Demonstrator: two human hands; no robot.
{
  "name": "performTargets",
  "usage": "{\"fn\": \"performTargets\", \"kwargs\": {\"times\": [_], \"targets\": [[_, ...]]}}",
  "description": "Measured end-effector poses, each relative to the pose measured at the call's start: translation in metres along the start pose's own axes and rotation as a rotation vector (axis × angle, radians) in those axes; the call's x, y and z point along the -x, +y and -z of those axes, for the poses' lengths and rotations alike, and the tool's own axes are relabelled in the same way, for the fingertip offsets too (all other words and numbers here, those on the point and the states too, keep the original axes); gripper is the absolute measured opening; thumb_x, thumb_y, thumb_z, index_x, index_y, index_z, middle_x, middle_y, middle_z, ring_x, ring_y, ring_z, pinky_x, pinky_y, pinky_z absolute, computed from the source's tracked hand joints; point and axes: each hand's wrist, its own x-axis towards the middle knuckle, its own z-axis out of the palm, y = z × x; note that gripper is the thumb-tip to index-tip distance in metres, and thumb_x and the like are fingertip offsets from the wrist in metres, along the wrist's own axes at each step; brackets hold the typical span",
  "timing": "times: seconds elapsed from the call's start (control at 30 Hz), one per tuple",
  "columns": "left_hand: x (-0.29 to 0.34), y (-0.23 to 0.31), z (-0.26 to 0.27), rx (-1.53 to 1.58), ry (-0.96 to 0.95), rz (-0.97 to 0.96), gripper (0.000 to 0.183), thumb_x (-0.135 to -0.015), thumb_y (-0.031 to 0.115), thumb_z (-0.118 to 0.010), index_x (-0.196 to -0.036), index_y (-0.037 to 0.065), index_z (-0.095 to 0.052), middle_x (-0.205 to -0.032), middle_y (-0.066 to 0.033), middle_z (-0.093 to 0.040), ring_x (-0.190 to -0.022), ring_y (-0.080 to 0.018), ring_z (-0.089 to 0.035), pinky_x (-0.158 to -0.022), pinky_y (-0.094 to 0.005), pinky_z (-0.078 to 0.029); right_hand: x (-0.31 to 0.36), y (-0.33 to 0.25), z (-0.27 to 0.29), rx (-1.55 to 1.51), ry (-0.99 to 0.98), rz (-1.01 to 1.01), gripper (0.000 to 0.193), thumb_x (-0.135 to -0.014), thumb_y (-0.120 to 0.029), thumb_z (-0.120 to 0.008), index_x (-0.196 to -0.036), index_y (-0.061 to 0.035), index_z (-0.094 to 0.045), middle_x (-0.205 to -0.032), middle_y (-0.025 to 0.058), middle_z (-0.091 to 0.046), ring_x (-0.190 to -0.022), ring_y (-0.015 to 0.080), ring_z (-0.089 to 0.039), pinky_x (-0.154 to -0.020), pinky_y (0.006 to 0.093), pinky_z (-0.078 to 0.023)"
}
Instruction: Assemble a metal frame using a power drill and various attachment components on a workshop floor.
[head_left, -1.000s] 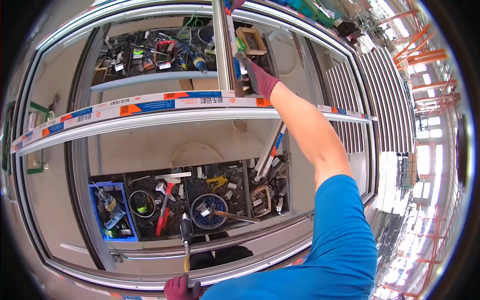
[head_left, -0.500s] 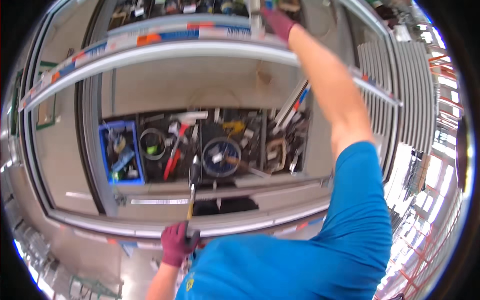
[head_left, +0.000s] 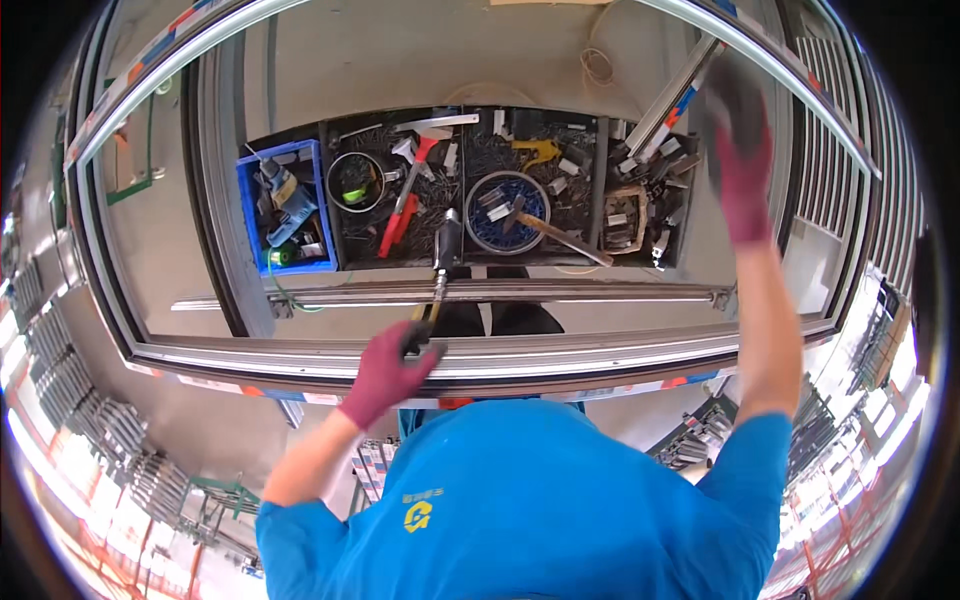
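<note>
Metal, plastic and cloth at the frame

Smooth, dully shining metal frame [head_left: 520,355]; blue plastic bin [head_left: 285,210]; maroon knit cloth glove on the left hand [head_left: 385,372] gripping a black-headed mallet [head_left: 440,270].

Below you is a long dark tool tray [head_left: 470,255] full of small screws and bits. At its left end sits a blue bin [head_left: 255,215] with bottles and odds and ends inside. Next to it is a round metal bowl [head_left: 357,182]. A red-handled hammer [head_left: 405,205] lies beside the bowl. A round blue dish [head_left: 506,198] with small parts sits in the middle. A small brown box [head_left: 624,217] is near the right end. A long grey metal rail [head_left: 480,292] runs along the front of the tray.
</note>
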Motion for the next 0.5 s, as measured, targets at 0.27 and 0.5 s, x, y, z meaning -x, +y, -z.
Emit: {"fn": "performTargets", "kwargs": {"times": [0.27, 0.5], "targets": [[-0.285, -0.142, -0.084, -0.139, -0.257, 0.19, 0.059, -0.094, 0.041, -0.075, -0.133, -0.002, -0.062, -0.116, -0.026, -0.071, -0.105, -0.0364, -0.073, -0.088, -0.0421, -0.057, 0.369, -0.133, 0.036, 0.73, 0.515, -0.756, 0.033, -0.102, -0.02, -0.062, -0.128, 0.0016, -0.065, -0.108, 0.007, -0.068, -0.082, 0.0138, -0.064, -0.07, 0.028, -0.054], [-0.309, -0.197, -0.102, -0.066, -0.207, 0.106, 0.043, -0.098, 0.044, -0.068, -0.1, 0.002, -0.079, -0.091, -0.0191, -0.075, -0.089, -0.0282, -0.075, -0.079, -0.0422, -0.054, 0.581, -0.155, -0.094, -0.099, 0.332, -1.505, 0.023, -0.1, -0.014, -0.065, -0.12, -0.0035, -0.069, -0.087, 0.0026, -0.068, -0.065, 0.0101, -0.06, -0.058, 0.0258, -0.047]]}}
